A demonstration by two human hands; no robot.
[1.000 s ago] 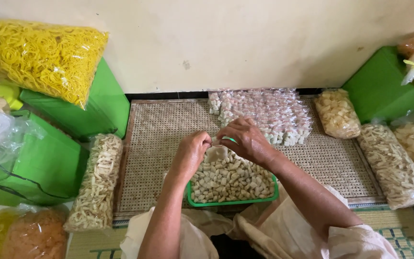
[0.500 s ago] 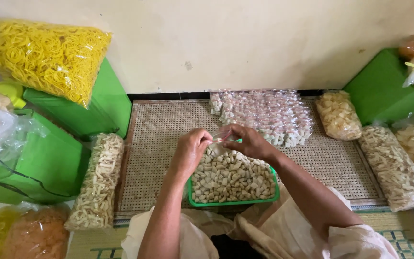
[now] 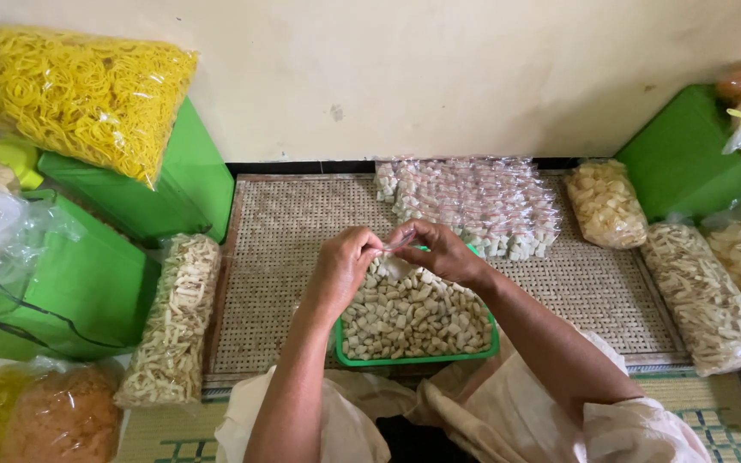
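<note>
A small clear packet (image 3: 396, 246) is pinched between the left hand (image 3: 340, 270) and right hand (image 3: 439, 251), above the green tray (image 3: 413, 357) at the woven mat's (image 3: 285, 257) near edge. It is best kept level over the tray.

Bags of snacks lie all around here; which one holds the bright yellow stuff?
The big clear bag at the top left, resting on a green box. It holds bright yellow curly strands; the other bags hold pale or orange pieces.
</note>
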